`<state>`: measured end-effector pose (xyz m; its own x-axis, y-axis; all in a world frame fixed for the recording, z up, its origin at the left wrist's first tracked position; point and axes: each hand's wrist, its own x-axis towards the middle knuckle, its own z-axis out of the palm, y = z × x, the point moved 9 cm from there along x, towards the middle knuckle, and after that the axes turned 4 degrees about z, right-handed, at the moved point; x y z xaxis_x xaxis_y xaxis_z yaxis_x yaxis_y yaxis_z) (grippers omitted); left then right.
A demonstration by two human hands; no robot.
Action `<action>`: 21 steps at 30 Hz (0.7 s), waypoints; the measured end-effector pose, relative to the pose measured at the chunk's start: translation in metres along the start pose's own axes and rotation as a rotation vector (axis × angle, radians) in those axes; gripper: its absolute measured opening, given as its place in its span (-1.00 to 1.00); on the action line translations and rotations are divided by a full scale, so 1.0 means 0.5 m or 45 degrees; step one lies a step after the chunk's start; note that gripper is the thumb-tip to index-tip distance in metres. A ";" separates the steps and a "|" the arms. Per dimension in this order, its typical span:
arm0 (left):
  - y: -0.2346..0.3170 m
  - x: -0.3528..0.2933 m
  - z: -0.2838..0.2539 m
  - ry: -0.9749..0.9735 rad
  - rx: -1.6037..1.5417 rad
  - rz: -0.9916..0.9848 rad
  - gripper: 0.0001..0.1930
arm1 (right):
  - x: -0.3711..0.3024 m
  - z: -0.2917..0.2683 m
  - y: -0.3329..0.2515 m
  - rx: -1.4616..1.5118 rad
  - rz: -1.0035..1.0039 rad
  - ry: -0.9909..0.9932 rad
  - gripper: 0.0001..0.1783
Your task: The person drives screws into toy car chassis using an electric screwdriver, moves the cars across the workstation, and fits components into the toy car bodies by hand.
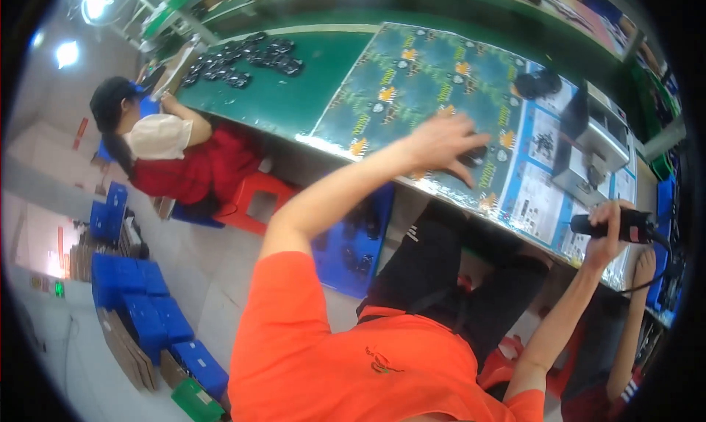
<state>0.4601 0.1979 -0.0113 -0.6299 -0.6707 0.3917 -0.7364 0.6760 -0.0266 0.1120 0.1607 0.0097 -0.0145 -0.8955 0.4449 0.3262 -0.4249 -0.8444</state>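
My left hand (pixel 445 142) reaches over the patterned mat (pixel 412 76) with its fingers spread. Under and beside its fingertips is a small dark part (pixel 474 157), mostly covered, and I cannot tell whether the hand touches it. At the right, my right hand (pixel 609 234) is wrapped round a black electric screwdriver (pixel 632 225), a thick cylinder held level above the bench edge. A black cord (pixel 660 242) runs from its right end. Just beyond this hand stands a grey metal device (pixel 588 161) with a box-like body.
Black parts (pixel 540 84) lie near the device. Several shiny black pieces (pixel 246 58) are heaped on the green bench (pixel 309 69) at far left. A co-worker (pixel 169 139) sits there; another person's arm (pixel 632 334) shows at right. Blue bins (pixel 136 297) stand on the floor, left.
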 end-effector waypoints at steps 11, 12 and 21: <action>-0.348 -0.556 -0.160 0.575 0.470 -1.477 0.06 | -0.005 0.014 0.039 0.012 0.016 0.122 -0.75; -0.352 -0.546 -0.149 0.465 0.489 -1.563 0.06 | -0.009 0.005 0.040 0.015 0.014 0.126 -0.76; -0.347 -0.554 -0.156 0.466 0.396 -1.640 -0.05 | -0.031 0.011 0.019 -0.091 -0.146 0.221 -0.82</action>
<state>0.7816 0.2904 -0.0435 0.5988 -0.6152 0.5128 -0.8003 -0.4851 0.3525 0.1205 0.1710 -0.0035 -0.2122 -0.8475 0.4865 0.2457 -0.5282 -0.8128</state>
